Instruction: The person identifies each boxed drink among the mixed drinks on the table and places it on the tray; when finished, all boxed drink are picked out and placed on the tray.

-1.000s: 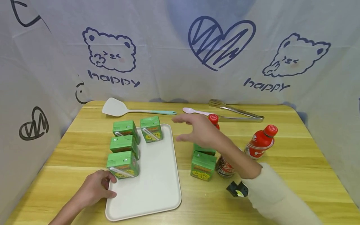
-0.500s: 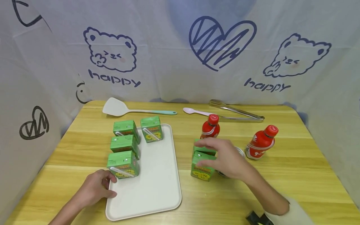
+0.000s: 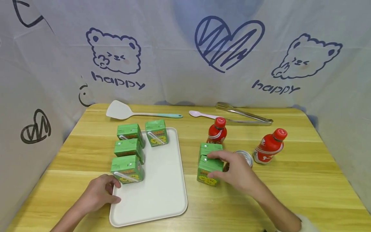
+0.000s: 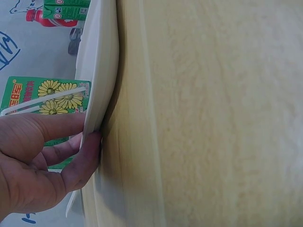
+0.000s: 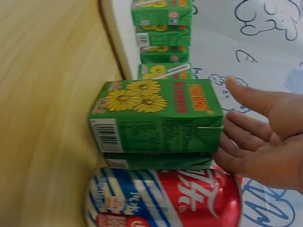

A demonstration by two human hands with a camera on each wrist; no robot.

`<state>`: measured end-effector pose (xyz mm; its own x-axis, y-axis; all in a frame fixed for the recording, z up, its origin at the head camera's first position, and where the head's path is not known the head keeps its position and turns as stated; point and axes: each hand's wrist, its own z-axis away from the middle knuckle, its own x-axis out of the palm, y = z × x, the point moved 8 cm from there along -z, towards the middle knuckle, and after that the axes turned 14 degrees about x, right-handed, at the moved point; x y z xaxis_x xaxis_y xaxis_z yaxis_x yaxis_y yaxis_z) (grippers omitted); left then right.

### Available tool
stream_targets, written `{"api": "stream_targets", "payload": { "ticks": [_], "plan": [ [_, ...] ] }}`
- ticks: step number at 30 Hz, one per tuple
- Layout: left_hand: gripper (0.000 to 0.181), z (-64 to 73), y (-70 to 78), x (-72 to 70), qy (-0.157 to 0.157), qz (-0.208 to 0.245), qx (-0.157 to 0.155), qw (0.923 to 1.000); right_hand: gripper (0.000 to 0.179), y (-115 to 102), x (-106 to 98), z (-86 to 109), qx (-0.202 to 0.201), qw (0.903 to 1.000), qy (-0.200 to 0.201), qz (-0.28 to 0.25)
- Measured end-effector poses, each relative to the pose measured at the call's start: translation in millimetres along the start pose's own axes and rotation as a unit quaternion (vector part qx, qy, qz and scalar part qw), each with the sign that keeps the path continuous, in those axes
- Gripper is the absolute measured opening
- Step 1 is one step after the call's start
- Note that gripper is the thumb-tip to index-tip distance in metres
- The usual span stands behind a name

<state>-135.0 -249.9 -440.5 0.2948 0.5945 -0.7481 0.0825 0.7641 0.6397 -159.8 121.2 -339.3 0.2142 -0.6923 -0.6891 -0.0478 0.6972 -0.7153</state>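
My left hand (image 3: 99, 192) pinches the left rim of a white tray (image 3: 162, 199); in the left wrist view, thumb and fingers (image 4: 85, 163) lie on either side of that rim. Several green drink cartons with yellow flowers, such as the near-left carton (image 3: 127, 169), stand on it. Right of the tray, my right hand (image 3: 236, 170) is at the top of the nearer of two more green cartons (image 3: 207, 178). From the right wrist, the thumb shows apart from this carton (image 5: 156, 113), with the other fingers spread near its top. The second carton (image 3: 211, 147) stands directly behind.
A soda can (image 5: 165, 198) stands beside the two cartons, partly behind my right hand. Two red-capped bottles, one behind (image 3: 217, 130) and one farther right (image 3: 268, 146), are upright. A spatula (image 3: 142, 114), pale spoon (image 3: 203, 114) and metal tongs (image 3: 246, 116) lie along the back.
My right hand has drawn back from beyond the tray's far right corner to the nearer of the two cartons on the right. The left hand and tray have stayed put.
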Motion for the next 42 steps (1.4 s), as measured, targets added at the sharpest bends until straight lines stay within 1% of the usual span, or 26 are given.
{"api": "stream_targets", "payload": {
  "ticks": [5,11,13,16,19,21,23,28,33,37,42],
  "plan": [
    [0.036,-1.2,0.8,0.0,-0.002,-0.002,0.000,1.0000,0.043,5.4,3.9,1.6,0.009,0.9991,0.042,0.006],
    [0.037,-1.7,-0.6,-0.6,-0.003,-0.005,-0.001,1.0000,0.047,9.3,9.8,8.0,0.020,0.9969,0.073,0.019],
    [0.037,-1.2,-1.0,-0.3,-0.003,-0.005,-0.002,1.0000,0.047,10.4,11.7,10.6,0.024,0.9954,0.091,0.018],
    [0.037,-0.3,-1.6,0.6,-0.003,-0.002,-0.004,1.0000,0.045,12.7,15.1,14.2,0.030,0.9916,0.125,0.008],
    [0.036,0.4,-1.7,1.3,-0.003,0.000,-0.005,1.0000,0.045,15.0,18.5,17.7,0.035,0.9856,0.165,-0.004],
    [0.036,0.6,-1.7,1.4,-0.003,0.000,-0.005,1.0000,0.046,17.6,21.2,19.7,0.041,0.9823,0.182,-0.017],
    [0.036,0.5,-1.6,1.5,-0.003,0.001,-0.004,1.0000,0.049,21.2,23.7,21.0,0.051,0.9806,0.187,-0.030],
    [0.036,0.6,-0.7,1.6,-0.001,0.004,-0.003,1.0000,0.053,29.0,28.2,22.6,0.052,0.9790,0.188,-0.059],
    [0.036,0.1,-0.2,0.8,-0.002,0.002,-0.001,1.0000,0.052,30.1,29.0,22.1,0.030,0.9769,0.202,-0.063],
    [0.036,0.4,-0.2,0.9,-0.005,0.000,-0.006,1.0000,0.052,26.1,27.8,22.5,0.003,0.9751,0.215,-0.054],
    [0.036,0.0,0.1,0.2,-0.004,-0.002,-0.007,1.0000,0.052,18.5,25.3,23.0,-0.012,0.9753,0.215,-0.050]
  ]
}}
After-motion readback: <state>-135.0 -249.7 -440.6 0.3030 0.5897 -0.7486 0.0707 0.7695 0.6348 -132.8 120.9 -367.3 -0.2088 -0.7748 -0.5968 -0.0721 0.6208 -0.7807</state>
